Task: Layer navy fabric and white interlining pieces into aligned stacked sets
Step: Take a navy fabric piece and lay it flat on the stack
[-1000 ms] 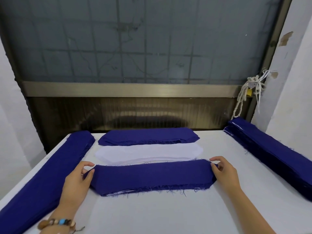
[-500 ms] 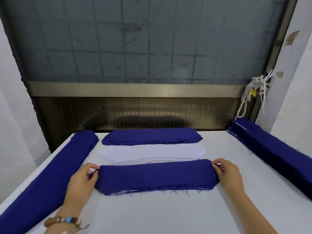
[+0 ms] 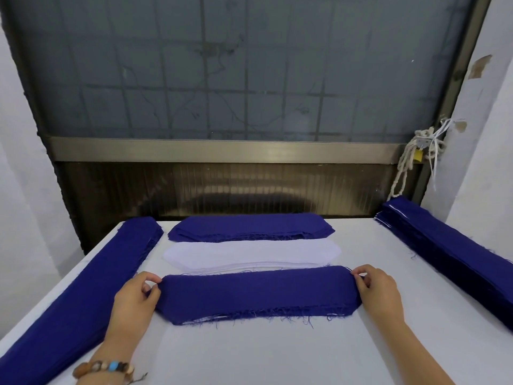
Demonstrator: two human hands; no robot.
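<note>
Progress: working set (image 3: 258,294) lies in the lower centre of the frame on the white table (image 3: 277,354). Navy is on top and white edges peek out along its frayed lower fringe, so several layers look done.
Supply left: white interlining stack (image 3: 249,252) sits just above the set, with the navy stack (image 3: 249,226) above that. Both hold pieces, so I judge much layering remains.
Side piles: left navy pile (image 3: 83,301) and right navy pile (image 3: 444,259) run along the frame edges. They may be finished sets, but the layers are too fine to tell.
Left hand (image 3: 133,304): thumb and forefinger are closed in a pinch on the set's left end.
Right hand (image 3: 380,293): fingertips are curled and pinch the right end.
Step, judged: squaring the top navy layer over those beneath.
</note>
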